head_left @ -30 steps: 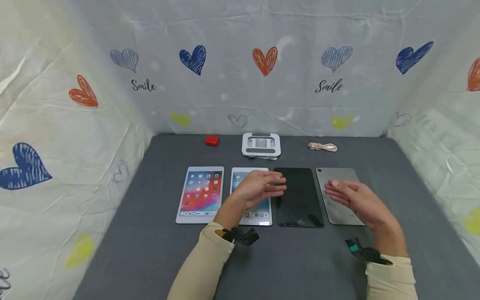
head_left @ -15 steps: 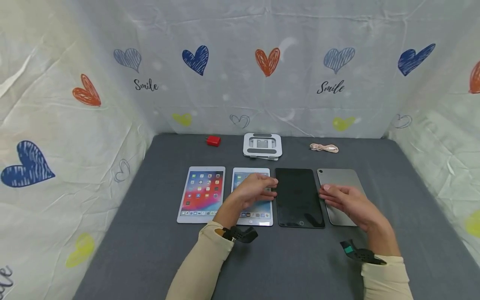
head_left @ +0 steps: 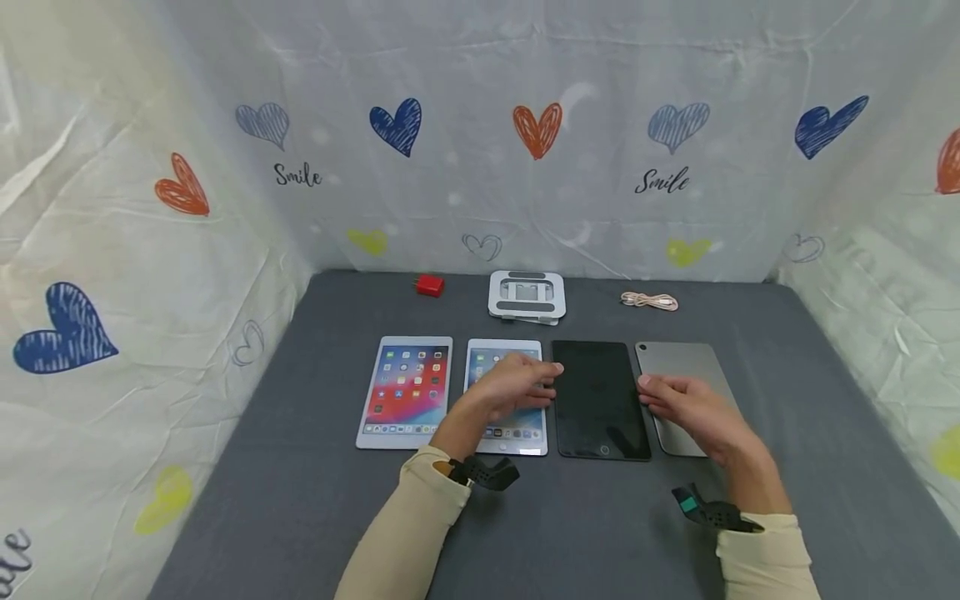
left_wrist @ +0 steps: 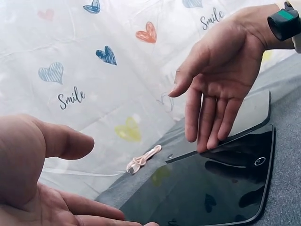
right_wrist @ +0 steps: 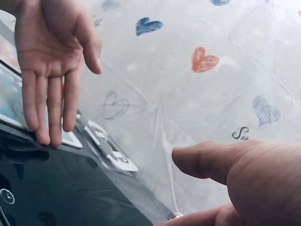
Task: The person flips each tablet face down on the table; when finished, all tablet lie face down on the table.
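A black-screened tablet [head_left: 600,400] lies flat on the grey cloth, with one hand at each long side. My left hand [head_left: 512,387] is over a white tablet with a lit-style icon screen [head_left: 487,358], its fingertips right at the black tablet's left edge. Over the left part of a grey tablet lying back side up [head_left: 693,362], my right hand [head_left: 693,412] has its fingertips close to the black tablet's right edge. Both wrist views show straight, relaxed fingers; the left wrist view shows the right palm [left_wrist: 230,70] turned inward. Neither hand holds anything.
Another white tablet [head_left: 408,392] with a red and blue screen lies at the left end of the row. Behind the row are a red charger plug [head_left: 430,286], a folded silver stand [head_left: 527,296] and a bundled pale cable [head_left: 649,301]. Heart-printed curtains [head_left: 450,208] surround the table.
The right hand has moved left, toward the black tablet's right edge. The left fingertips have drawn back from over the black tablet to its left edge. The tablets lie as before.
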Demonstrator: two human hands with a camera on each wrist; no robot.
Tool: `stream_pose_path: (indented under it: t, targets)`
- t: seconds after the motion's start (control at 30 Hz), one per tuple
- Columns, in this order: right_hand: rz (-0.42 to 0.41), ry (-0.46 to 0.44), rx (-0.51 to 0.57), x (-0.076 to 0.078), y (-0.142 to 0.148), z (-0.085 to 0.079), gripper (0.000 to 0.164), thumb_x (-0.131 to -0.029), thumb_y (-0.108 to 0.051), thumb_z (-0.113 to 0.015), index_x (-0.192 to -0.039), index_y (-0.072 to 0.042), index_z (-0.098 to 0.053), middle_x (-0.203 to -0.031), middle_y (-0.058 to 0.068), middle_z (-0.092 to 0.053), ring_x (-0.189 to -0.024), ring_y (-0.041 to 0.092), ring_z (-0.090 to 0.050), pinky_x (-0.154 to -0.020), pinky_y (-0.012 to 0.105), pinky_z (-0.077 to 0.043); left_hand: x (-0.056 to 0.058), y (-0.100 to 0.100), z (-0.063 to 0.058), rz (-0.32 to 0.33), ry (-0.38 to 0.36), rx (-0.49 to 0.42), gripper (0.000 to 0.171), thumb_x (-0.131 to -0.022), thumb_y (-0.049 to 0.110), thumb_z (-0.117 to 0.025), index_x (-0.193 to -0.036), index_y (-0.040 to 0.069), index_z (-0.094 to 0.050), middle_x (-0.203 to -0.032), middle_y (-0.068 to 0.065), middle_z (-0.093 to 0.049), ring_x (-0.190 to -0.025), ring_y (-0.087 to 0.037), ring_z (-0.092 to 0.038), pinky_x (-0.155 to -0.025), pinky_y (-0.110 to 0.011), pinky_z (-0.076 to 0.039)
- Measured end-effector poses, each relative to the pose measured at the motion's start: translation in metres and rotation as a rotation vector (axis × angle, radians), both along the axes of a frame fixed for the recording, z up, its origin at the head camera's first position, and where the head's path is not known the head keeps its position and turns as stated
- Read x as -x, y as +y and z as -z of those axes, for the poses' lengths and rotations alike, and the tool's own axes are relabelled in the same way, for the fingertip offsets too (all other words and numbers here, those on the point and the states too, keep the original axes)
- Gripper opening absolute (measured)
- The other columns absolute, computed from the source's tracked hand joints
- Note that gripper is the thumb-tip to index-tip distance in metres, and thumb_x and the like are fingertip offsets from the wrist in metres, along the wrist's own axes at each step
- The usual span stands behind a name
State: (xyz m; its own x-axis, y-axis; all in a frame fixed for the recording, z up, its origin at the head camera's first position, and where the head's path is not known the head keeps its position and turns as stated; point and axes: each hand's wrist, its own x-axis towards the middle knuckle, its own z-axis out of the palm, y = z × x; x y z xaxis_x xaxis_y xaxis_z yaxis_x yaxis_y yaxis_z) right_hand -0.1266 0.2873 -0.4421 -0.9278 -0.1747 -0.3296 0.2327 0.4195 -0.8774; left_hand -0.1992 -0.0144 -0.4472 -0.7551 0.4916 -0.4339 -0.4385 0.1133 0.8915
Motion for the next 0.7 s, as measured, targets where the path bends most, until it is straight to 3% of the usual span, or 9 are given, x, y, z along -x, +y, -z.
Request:
stream_pose_path:
  t: [0.3, 0.47, 0.57, 0.7]
  targets:
    - [0.017, 0.003, -0.013, 0.0005, -0.0026, 0.0024, 0.079, -0.117, -0.048, -0.049, -0.163, 0.015, -0.036, -0.169, 0.035, -0.039, -0.156, 0.049, -0.045, -0.128, 0.055, -0.039, -0.0045, 0.0075, 0.0011, 0.038, 0.076, 0.072, 0.056, -0.11, 0.029, -0.068, -0.149, -0.009, -0.06, -0.164, -0.022, -0.053, -0.145, -0.039, -0.061, -0.117, -0.045, -0.056]
    - [0.02, -0.003, -0.007, 0.0001, -0.0019, 0.0028, 0.077, -0.118, -0.047, -0.049, -0.163, 0.014, -0.035, -0.17, 0.034, -0.039, -0.156, 0.048, -0.045, -0.129, 0.056, -0.039, -0.0066, 0.0094, 0.0001, 0.041, 0.102, 0.099, 0.058, -0.11, 0.03, -0.069, -0.15, -0.01, -0.058, -0.163, -0.023, -0.055, -0.144, -0.039, -0.062, -0.117, -0.044, -0.056]
    - [0.029, 0.0, 0.002, -0.0001, -0.0018, 0.0031, 0.077, -0.118, -0.047, -0.048, -0.163, 0.014, -0.036, -0.169, 0.033, -0.04, -0.155, 0.046, -0.046, -0.128, 0.051, -0.043, -0.0071, 0.0099, -0.0009, 0.038, 0.101, 0.097, 0.059, -0.11, 0.031, -0.068, -0.151, -0.01, -0.057, -0.164, -0.024, -0.053, -0.146, -0.04, -0.06, -0.119, -0.044, -0.055]
    - [0.041, 0.008, 0.022, -0.0008, -0.0016, 0.0032, 0.077, -0.118, -0.046, -0.048, -0.164, 0.013, -0.035, -0.169, 0.033, -0.041, -0.155, 0.045, -0.047, -0.122, 0.035, -0.052, -0.0073, 0.0105, -0.0016, 0.04, 0.1, 0.092, 0.058, -0.111, 0.032, -0.067, -0.15, -0.01, -0.059, -0.166, -0.024, -0.051, -0.148, -0.041, -0.058, -0.12, -0.044, -0.054]
